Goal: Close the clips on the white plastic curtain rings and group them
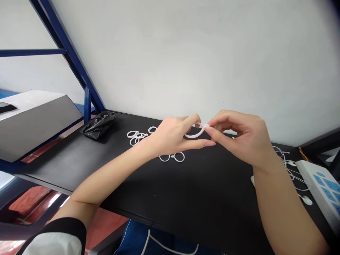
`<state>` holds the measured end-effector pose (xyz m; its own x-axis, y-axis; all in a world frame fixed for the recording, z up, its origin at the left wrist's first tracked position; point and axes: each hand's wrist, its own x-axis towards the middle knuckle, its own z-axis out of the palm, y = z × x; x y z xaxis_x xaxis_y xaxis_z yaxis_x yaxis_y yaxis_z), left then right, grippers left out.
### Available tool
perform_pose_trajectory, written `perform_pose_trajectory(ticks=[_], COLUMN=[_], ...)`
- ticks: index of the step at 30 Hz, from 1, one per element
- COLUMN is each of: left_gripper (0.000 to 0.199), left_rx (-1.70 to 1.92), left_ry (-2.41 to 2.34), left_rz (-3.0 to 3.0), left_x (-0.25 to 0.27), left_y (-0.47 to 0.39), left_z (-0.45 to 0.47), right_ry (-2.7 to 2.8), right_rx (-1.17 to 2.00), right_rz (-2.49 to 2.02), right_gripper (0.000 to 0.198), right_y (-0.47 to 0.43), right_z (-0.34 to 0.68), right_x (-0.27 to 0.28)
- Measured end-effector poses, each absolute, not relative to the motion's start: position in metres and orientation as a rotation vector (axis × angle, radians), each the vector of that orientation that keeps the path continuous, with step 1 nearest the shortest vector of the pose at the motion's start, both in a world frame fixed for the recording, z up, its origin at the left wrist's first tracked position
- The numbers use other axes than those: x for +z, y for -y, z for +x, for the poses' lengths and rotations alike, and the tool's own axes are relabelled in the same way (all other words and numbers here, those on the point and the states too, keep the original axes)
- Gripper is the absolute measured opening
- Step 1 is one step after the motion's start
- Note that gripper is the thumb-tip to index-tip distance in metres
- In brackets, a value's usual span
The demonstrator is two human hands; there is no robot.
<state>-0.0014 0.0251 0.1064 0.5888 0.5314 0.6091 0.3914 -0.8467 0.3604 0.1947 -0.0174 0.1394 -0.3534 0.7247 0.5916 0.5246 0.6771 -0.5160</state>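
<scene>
Above the black table, a white plastic ring [194, 135], like a curtain ring, is held up between my two hands. My right hand [240, 132] pinches the ring's small end piece between thumb and fingertips. On the other side, my left hand [174, 136] has its fingers curled at the ring, with the thumb stretched out below it; part of the ring is hidden behind these fingers. Under my left wrist, a pair of similar white rings [179, 157] lies on the table. More white rings [136, 137] lie in a loose cluster farther left, partly covered by my forearm.
A crumpled black plastic bag [98, 125] sits at the table's back left. On the right are a white power strip [320, 187] with blue sockets and tangled white earphones [306, 200]. A pale wall [186, 63] rises behind the black table [202, 202]. Blue metal framing [77, 67] stands left.
</scene>
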Motion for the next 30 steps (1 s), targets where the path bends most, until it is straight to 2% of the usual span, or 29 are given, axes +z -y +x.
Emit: perform_pose_trajectory(ticks=[8, 14, 30], left_gripper=[0.038, 0.027, 0.025], left_rx=[1.296, 1.228, 1.136], left_ry=[-0.576, -0.592, -0.607], left_rz=[2.334, 2.285, 2.244], left_x=[0.1097, 0.1098, 0.1143], left_y=[-0.0213, -0.0217, -0.023], left_z=[-0.0018, -0.0019, -0.0064], right_ry=[2.0, 2.045, 2.062], right_rx=[0.353, 0.324, 0.427], right_rz=[-0.902, -0.883, -0.868], right_gripper=[0.012, 0.01, 0.006], right_y=[0.0199, 0.0202, 0.0212], right_z=[0.1925, 0.1933, 0.1955], right_x=[0.1403, 0.1408, 0.1421])
